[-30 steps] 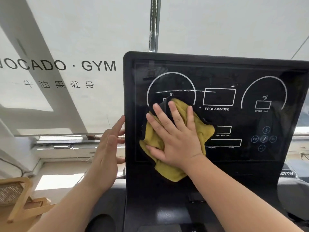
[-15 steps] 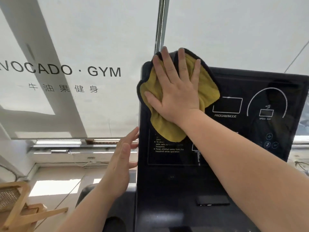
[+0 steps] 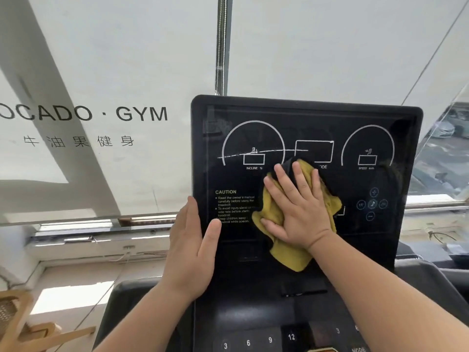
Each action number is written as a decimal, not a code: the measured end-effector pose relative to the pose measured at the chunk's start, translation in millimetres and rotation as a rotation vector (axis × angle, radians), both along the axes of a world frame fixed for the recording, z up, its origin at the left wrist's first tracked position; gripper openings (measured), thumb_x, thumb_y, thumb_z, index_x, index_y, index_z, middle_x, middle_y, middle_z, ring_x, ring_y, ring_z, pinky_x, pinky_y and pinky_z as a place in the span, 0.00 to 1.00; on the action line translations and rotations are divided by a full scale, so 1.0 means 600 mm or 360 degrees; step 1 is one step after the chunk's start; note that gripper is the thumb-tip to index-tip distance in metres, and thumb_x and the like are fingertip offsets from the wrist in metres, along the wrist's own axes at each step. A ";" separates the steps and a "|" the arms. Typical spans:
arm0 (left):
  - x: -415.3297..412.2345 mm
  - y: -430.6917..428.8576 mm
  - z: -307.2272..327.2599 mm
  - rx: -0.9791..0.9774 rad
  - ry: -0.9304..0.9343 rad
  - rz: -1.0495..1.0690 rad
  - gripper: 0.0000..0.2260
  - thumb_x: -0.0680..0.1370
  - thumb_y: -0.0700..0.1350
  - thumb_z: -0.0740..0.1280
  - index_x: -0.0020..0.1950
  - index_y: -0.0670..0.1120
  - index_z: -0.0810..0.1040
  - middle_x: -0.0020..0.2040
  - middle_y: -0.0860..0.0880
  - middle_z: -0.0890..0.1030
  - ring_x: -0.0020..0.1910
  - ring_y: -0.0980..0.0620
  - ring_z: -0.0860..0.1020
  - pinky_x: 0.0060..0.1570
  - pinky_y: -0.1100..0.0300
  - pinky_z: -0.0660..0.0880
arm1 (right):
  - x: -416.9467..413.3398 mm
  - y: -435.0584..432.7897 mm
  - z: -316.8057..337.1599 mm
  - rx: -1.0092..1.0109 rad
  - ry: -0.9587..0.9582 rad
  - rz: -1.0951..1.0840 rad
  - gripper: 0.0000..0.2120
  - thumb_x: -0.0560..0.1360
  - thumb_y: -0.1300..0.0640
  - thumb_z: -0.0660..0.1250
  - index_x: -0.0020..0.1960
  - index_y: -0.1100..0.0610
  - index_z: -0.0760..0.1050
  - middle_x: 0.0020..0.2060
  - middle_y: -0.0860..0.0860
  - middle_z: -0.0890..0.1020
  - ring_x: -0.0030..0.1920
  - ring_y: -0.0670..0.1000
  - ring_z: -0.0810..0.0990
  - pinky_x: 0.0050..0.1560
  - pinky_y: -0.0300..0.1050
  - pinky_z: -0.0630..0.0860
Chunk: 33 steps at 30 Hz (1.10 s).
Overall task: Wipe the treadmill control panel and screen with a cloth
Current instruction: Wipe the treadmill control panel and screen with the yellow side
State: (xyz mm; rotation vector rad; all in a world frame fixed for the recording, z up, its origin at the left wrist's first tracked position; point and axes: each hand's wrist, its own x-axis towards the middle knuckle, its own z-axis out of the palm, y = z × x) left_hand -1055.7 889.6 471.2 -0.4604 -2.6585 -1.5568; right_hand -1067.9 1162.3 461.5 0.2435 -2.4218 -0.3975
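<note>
The treadmill's black screen [image 3: 368,118] stands upright in front of me, with white dial outlines, a CAUTION text block and round touch icons at the right. My right hand [image 3: 299,209] lies flat on a yellow cloth [image 3: 291,255] and presses it against the middle of the screen. A dark edge of the cloth shows above my fingers. My left hand [image 3: 193,247] holds the screen's lower left edge, thumb on the glass and fingers behind it. Below the screen, the control panel [image 3: 253,341] shows numbered keys.
A white roller blind printed with GYM lettering [image 3: 142,114] hangs behind the treadmill, with a bead chain [image 3: 223,47] down its middle. A wooden chair [image 3: 22,323] stands at the lower left. A window [image 3: 444,158] shows at the right.
My right hand has slid the cloth from the screen's top left corner down to its middle. My left hand has closed on the left edge, thumb now on the glass.
</note>
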 end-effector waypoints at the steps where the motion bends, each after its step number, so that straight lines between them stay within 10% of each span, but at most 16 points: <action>1: 0.000 -0.001 0.005 -0.0009 -0.0015 -0.0014 0.42 0.73 0.72 0.44 0.83 0.53 0.44 0.77 0.64 0.50 0.75 0.68 0.43 0.72 0.68 0.40 | 0.000 0.022 0.013 -0.0044 0.0002 -0.0065 0.42 0.75 0.30 0.59 0.83 0.50 0.56 0.83 0.53 0.56 0.82 0.64 0.52 0.77 0.75 0.49; 8: -0.007 -0.010 0.008 -0.0248 0.0011 -0.0044 0.45 0.77 0.61 0.65 0.82 0.53 0.39 0.82 0.53 0.51 0.81 0.53 0.50 0.80 0.49 0.54 | -0.082 0.002 0.153 -0.0742 0.0139 -0.0539 0.45 0.77 0.26 0.50 0.84 0.50 0.43 0.84 0.55 0.44 0.82 0.67 0.41 0.77 0.76 0.42; 21: 0.028 0.084 -0.015 -0.0346 0.0344 0.0665 0.38 0.73 0.53 0.72 0.80 0.48 0.60 0.79 0.44 0.63 0.78 0.44 0.60 0.76 0.42 0.58 | -0.016 -0.049 -0.006 0.0033 -0.0137 0.0233 0.42 0.77 0.29 0.58 0.84 0.46 0.51 0.84 0.49 0.48 0.83 0.61 0.44 0.80 0.69 0.41; 33: 0.088 0.193 -0.062 -0.1148 0.0564 0.0308 0.32 0.71 0.60 0.64 0.74 0.50 0.71 0.78 0.45 0.65 0.76 0.42 0.64 0.73 0.38 0.64 | 0.014 0.213 0.046 0.0359 -0.0080 0.0373 0.42 0.76 0.29 0.58 0.84 0.46 0.55 0.84 0.50 0.54 0.83 0.61 0.50 0.79 0.72 0.46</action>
